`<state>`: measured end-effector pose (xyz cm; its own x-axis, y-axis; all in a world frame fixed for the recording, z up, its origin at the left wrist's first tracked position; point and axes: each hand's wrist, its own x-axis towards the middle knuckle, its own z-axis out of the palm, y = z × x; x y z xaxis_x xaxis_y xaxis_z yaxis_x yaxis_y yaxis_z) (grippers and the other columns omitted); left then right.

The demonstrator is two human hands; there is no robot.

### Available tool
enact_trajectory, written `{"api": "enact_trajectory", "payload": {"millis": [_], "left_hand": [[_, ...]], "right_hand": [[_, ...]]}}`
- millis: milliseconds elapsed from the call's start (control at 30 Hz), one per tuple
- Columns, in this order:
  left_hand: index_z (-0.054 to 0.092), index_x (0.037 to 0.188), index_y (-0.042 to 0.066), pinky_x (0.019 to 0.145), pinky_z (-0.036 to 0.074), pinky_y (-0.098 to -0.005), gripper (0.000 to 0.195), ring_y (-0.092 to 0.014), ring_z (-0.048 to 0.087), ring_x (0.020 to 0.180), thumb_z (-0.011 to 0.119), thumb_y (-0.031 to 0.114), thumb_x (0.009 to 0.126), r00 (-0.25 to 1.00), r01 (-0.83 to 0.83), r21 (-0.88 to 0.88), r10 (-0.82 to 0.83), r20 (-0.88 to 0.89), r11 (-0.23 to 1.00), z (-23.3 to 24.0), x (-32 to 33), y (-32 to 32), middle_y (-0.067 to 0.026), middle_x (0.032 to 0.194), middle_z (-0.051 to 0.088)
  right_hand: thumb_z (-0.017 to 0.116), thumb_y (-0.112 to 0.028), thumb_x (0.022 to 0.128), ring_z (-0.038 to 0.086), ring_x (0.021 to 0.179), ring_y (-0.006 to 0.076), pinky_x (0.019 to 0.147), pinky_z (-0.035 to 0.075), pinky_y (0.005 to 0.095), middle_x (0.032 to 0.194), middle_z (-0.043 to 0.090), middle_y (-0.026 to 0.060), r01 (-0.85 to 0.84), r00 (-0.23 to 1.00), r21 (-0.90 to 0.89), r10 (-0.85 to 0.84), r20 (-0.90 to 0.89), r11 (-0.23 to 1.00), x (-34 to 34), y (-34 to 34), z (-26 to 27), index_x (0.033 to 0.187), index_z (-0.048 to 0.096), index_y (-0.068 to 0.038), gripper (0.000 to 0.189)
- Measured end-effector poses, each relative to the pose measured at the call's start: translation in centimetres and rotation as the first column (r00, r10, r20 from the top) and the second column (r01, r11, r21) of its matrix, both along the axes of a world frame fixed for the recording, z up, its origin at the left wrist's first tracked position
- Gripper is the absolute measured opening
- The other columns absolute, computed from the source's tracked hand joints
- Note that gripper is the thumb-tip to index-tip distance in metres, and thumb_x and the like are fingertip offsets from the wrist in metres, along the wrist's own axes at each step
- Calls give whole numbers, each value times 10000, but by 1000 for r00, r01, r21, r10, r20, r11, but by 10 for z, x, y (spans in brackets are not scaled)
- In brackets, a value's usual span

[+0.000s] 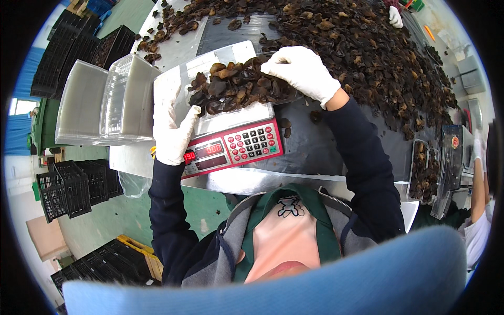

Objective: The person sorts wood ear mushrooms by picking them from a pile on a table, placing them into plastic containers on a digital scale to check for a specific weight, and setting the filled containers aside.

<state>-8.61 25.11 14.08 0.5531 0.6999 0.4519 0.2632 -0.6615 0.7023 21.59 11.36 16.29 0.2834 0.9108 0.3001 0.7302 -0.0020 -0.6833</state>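
Observation:
Dark wood ear mushrooms [236, 88] fill a clear plastic tray [289, 96] lying on the platform of a red-framed digital scale [252, 141], whose red digits are lit. My left hand [171, 126], in a white glove, rests at the scale's left side. Its thumb is spread from the fingers and touches the tray's near left corner; the other fingertips are hard to make out. At the tray's right end, my gloved right hand [303, 73] pinches thumb and forefinger together on the mushrooms. The exact piece between those fingertips is hidden.
A large heap of wood ears [378, 67] covers the table's far right. Stacked clear trays [80, 106] stand left of the scale. Black crates [78, 189] sit on the floor. Right are another filled tray [423, 173] and a co-worker's arm [478, 189]; another gloved hand [395, 17] shows far off.

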Motion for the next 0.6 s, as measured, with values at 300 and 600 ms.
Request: {"api": "enact_trajectory", "payload": {"millis": [300,600], "left_hand": [[604,1377,26,1124,403,-383,570,-296,542,1314,802,146,856,996,-50,59,54,-77,997,-2,-10,5,-189,1399,588],[511,1433,10,1112,433,-339,559,-209,527,1321,728,50,919,992,-35,-209,60,113,977,10,-25,24,-131,1410,563]], "right_hand": [[687,-244,974,653,935,87,853,495,247,1021,747,19,-8,919,-9,4,-394,1000,14,-14,6,1079,773,-45,241],[622,-326,1022,634,837,86,636,503,201,992,701,30,-57,442,-43,-13,-897,997,55,-80,-38,1197,676,-89,299]]}}
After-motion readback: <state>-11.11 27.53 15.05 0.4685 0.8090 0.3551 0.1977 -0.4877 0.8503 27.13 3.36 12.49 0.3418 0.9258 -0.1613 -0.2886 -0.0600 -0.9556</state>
